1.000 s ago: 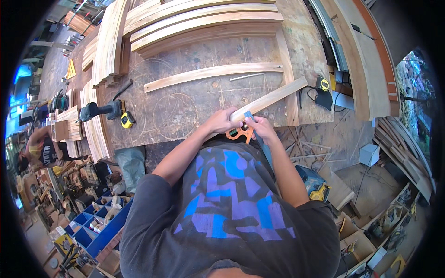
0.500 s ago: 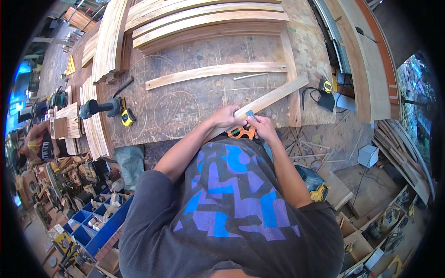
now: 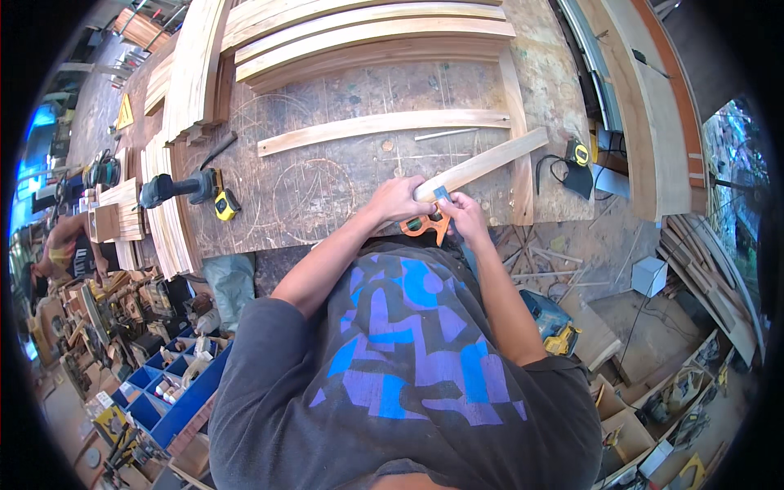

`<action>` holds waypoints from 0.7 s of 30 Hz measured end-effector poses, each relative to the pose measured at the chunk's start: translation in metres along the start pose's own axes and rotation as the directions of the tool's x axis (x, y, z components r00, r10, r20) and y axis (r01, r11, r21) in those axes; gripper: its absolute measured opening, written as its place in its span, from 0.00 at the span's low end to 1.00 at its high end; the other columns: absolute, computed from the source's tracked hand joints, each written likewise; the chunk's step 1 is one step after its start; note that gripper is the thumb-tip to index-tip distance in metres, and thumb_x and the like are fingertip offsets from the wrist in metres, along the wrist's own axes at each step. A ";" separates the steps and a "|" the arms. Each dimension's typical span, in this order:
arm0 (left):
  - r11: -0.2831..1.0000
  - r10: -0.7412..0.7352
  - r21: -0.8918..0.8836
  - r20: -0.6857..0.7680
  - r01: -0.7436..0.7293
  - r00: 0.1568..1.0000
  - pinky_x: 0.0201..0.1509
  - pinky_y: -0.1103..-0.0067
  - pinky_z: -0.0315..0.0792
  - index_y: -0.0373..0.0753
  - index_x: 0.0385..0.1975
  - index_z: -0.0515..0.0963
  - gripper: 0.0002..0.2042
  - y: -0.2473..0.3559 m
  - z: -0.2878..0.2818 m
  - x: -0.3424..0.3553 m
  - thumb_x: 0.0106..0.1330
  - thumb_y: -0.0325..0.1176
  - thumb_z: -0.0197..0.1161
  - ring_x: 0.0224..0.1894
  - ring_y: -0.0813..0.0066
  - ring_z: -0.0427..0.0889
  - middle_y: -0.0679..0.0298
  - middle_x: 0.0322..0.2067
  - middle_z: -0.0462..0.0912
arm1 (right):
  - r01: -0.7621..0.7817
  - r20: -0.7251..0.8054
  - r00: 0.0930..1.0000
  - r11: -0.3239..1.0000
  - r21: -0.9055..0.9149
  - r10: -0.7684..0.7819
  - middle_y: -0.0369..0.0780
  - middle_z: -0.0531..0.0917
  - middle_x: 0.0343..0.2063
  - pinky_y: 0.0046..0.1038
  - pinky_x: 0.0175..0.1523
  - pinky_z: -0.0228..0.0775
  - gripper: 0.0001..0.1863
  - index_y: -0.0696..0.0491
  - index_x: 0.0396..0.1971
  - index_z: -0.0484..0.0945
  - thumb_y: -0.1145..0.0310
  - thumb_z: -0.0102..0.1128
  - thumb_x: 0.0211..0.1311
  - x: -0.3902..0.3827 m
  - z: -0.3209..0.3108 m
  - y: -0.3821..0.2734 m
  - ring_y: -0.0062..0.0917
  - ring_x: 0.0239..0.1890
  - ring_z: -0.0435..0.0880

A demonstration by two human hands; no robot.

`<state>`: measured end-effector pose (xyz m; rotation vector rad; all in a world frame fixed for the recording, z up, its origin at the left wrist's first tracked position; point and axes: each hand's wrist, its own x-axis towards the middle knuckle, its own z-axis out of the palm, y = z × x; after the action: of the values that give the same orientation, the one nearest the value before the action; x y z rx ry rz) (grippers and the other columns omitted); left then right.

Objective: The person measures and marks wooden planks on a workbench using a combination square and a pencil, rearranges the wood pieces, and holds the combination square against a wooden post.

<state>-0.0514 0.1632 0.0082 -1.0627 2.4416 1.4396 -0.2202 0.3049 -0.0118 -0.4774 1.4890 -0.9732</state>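
My left hand [image 3: 395, 201] is closed round the near end of a pale wooden slat [image 3: 490, 166]. The slat slants away to the right, its far end over another slat on the bench. Against its near end sits a square with an orange head [image 3: 423, 231] and a short bluish-grey blade [image 3: 442, 193] lying across the wood. My right hand [image 3: 466, 217] is closed at the square, fingertips beside the blade. Whether a pencil is also in these fingers I cannot tell. Just beyond, a long slat [image 3: 384, 124] and a thin stick [image 3: 445, 134] lie on the bench.
The worn workbench [image 3: 310, 192] carries stacked slats [image 3: 376, 37] at the back and more at the left. A cordless tool [image 3: 180, 189] and a yellow tape measure [image 3: 226, 204] lie left; another tape measure [image 3: 578, 153] is right. A blue divided crate [image 3: 175, 408] stands lower left. A co-worker [image 3: 72, 245] is far left.
My hands stay at the slat's near end. The orange square has tilted and shifted slightly, and my right hand has moved a little up and right along with it.
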 end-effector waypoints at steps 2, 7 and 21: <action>0.999 0.011 0.033 -0.052 -0.009 0.999 0.44 0.56 0.78 0.41 0.44 0.84 0.31 0.000 -0.001 0.001 0.50 0.61 0.69 0.39 0.43 0.86 0.45 0.34 0.87 | -0.001 -0.098 0.995 0.999 0.034 0.004 0.34 0.83 0.25 0.18 0.21 0.67 0.12 0.54 0.38 0.79 0.60 0.64 0.72 0.004 0.007 -0.002 0.13 0.19 0.76; 0.992 0.087 0.101 -0.175 -0.070 0.981 0.43 0.54 0.78 0.41 0.43 0.85 0.31 -0.011 -0.009 -0.010 0.50 0.62 0.67 0.37 0.43 0.87 0.46 0.31 0.87 | 0.004 -0.169 0.986 1.000 -0.030 -0.009 0.35 0.84 0.25 0.19 0.19 0.69 0.11 0.55 0.38 0.76 0.64 0.68 0.69 0.009 0.028 0.002 0.13 0.20 0.79; 0.948 0.249 0.220 -0.058 -0.231 0.967 0.45 0.57 0.80 0.39 0.55 0.81 0.37 -0.038 -0.056 -0.042 0.48 0.59 0.70 0.38 0.44 0.87 0.45 0.34 0.88 | 0.130 -0.319 0.938 0.990 -0.048 -0.138 0.37 0.87 0.24 0.21 0.22 0.69 0.12 0.58 0.36 0.84 0.63 0.72 0.64 0.001 0.089 0.012 0.14 0.21 0.81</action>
<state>0.0168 0.1278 0.0289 -0.8205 2.7915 1.1762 -0.1330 0.2849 -0.0143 -0.4585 1.7816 -1.1830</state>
